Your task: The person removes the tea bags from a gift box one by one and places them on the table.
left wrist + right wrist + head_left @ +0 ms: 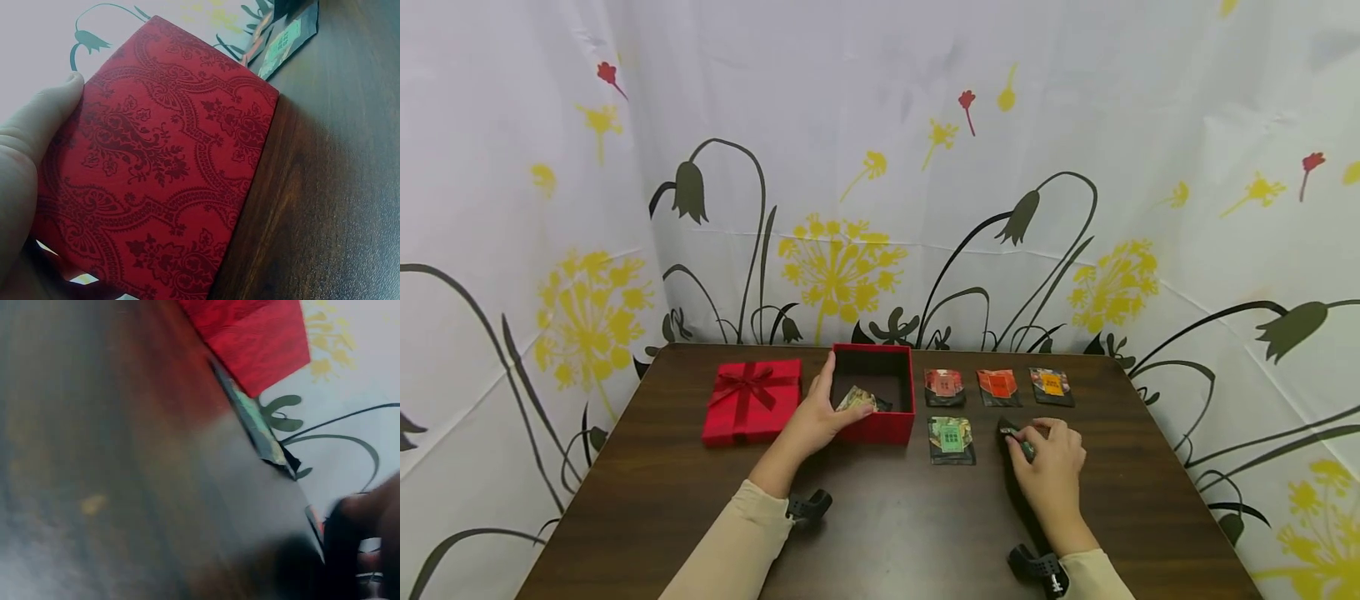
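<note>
My left hand [817, 418] grips the near left corner of an open red box [880, 429], its thumb at the front rim. Inside the box lies a yellowish packet [857, 398]. The left wrist view shows the box's patterned red wall [150, 162] with the thumb [47, 112] along its upper edge. On the right, my right hand [1054, 462] pinches a dark packet [1027, 450] with some green on it, slightly tilted above the table. That packet is dark and blurred in the right wrist view. Nearest to it lies a green-labelled packet [951, 440].
A red lid [718, 425] with a ribbon bow lies left of the box. Behind the green-labelled packet, a row holds a red packet [944, 387], an orange packet [998, 387] and a yellow-orange packet [1052, 387]. A flowered curtain [880, 108] hangs behind the dark wooden table [895, 517].
</note>
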Demonstrator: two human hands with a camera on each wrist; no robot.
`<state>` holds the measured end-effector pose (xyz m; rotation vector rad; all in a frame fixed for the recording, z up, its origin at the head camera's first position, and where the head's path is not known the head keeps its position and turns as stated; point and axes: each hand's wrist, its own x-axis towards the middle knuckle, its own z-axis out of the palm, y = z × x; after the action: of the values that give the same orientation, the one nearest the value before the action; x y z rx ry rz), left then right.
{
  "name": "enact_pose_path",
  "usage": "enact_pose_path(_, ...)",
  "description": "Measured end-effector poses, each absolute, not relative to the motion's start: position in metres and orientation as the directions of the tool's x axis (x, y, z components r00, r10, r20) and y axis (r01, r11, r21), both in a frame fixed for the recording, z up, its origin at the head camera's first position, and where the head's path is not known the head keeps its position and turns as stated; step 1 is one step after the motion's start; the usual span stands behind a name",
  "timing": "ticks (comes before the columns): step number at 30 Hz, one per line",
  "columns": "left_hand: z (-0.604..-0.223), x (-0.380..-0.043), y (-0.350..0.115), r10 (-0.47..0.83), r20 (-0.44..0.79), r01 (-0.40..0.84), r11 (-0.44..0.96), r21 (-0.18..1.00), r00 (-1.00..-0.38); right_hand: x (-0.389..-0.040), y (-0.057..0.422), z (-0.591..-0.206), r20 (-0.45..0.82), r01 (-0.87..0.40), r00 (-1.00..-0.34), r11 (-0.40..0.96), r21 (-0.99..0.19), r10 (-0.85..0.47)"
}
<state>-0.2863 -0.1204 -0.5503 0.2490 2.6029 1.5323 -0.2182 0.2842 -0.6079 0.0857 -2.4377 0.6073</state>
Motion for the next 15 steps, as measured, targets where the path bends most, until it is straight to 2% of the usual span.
enact_pose_path(5, -0.5526, -0.2891, -0.1199, 0.195, -0.005, 0.093, 0.487, 0.868, -0.981, -0.2173, 0.2856, -0.6094, 0.379, -0.191, -0.925, 0.844, -0.501, 0.015)
enact_pose_path(8, -0.5523, -0.2895, -0.1199, 0.197, -0.006, 0.093, 0.488, 0.868, -0.98, -0.2181, 0.2871, -0.608, 0.298, -0.155, -0.954, 0.823, -0.546, 0.018)
enact_pose_path(11, -0.5523, -0.2885, -0.1207, 0.201, -0.013, 0.086, 0.477, 0.875, -0.98, -0.2193, 0.2888, -0.6088, 0.291, -0.166, -0.957, 0.829, -0.534, -0.004)
enact_pose_path(15, -0.5532, -0.2883, -0.1221, 0.201, -0.019, 0.079, 0.468, 0.88, -0.979, -0.2219, 0.2892, -0.6104, 0.355, -0.237, -0.933, 0.833, -0.501, -0.052)
